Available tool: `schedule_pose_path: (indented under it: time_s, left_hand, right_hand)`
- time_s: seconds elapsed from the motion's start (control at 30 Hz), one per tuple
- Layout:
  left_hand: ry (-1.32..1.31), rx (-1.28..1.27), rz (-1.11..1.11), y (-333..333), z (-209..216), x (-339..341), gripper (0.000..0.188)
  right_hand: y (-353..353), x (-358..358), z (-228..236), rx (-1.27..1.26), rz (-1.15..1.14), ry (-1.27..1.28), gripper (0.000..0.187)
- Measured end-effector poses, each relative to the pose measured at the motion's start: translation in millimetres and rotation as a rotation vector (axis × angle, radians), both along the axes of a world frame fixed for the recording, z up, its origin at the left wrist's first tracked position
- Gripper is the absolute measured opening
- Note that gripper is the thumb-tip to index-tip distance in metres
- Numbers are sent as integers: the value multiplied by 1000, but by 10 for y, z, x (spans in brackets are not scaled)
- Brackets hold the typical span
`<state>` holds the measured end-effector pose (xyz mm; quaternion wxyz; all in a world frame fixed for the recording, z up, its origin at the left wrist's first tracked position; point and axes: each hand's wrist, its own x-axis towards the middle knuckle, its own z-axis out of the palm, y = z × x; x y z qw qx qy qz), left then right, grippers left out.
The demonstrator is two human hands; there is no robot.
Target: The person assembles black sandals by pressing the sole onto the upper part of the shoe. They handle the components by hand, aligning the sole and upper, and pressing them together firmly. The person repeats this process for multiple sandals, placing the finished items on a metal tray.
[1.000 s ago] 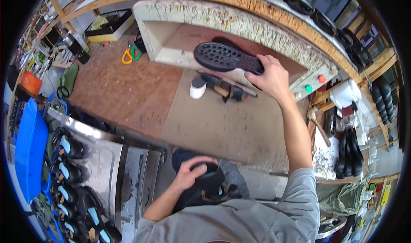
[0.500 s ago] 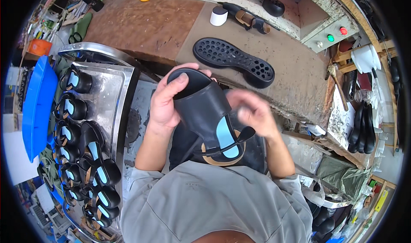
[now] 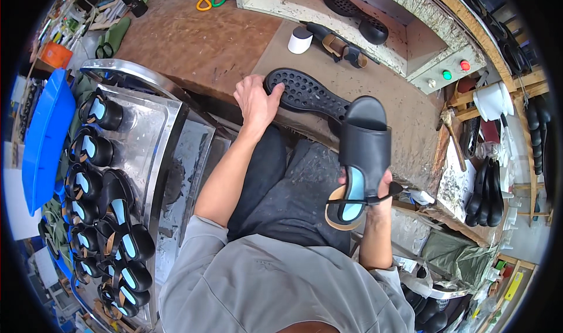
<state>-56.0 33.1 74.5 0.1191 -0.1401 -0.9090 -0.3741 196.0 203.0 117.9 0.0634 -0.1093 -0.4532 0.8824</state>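
My right hand (image 3: 384, 187) holds a black open-toe sandal (image 3: 365, 148) from below, its wide upper facing up and its toe pointing away from me. The sandal has a light blue insole at the heel, a thin ankle strap and a tan rim. At the bench's near edge my left hand (image 3: 257, 97) is on the rounded end of a black shoe sole (image 3: 308, 93), thumb over its top. The sole lies with its pitted side up. Its other end is partly hidden behind the sandal.
A metal tray (image 3: 146, 113) at my left carries several similar sandals (image 3: 136, 244). On the bench (image 3: 211, 42) are a white-sided pot (image 3: 299, 41), a strappy black-and-tan shoe part (image 3: 337, 45) and scissors (image 3: 210, 2). Another sole (image 3: 355, 16) lies in the machine box with buttons (image 3: 447, 75).
The sandal has passed from my left hand to my right and moved rightward, its toe turned more straight ahead. My left hand has let go of it and reached forward onto the sole.
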Motion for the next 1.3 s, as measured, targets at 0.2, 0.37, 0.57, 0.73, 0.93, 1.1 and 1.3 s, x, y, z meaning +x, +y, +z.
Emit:
schedule_pose_path:
  time_s: [0.2, 0.37, 0.57, 0.73, 0.93, 1.1, 1.3]
  left_hand:
    - [-303, 1201, -419, 36, 431, 218, 38]
    - [-396, 1028, -501, -180, 565, 603, 43]
    - [-696, 890, -479, -269, -148, 824, 43]
    - [-877, 1275, -676, -307, -328, 798, 63]
    - [-911, 1246, -795, -263, -282, 847, 81]
    - [-842, 1144, -798, -223, -281, 886, 71]
    - [-801, 1116, -816, -193, -312, 891, 66]
  right_hand:
    - [72, 91, 128, -687, 115, -10, 75]
    - [-29, 204, -205, -445, 115, -155, 57]
    - [-402, 33, -441, 177, 168, -319, 23]
    - [-403, -53, -491, 273, 195, -277, 26]
    - [-354, -20, -557, 303, 189, -320, 30]
    - [-330, -42, -488, 238, 209, -368, 31]
    - [-319, -31, -476, 239, 195, -386, 29]
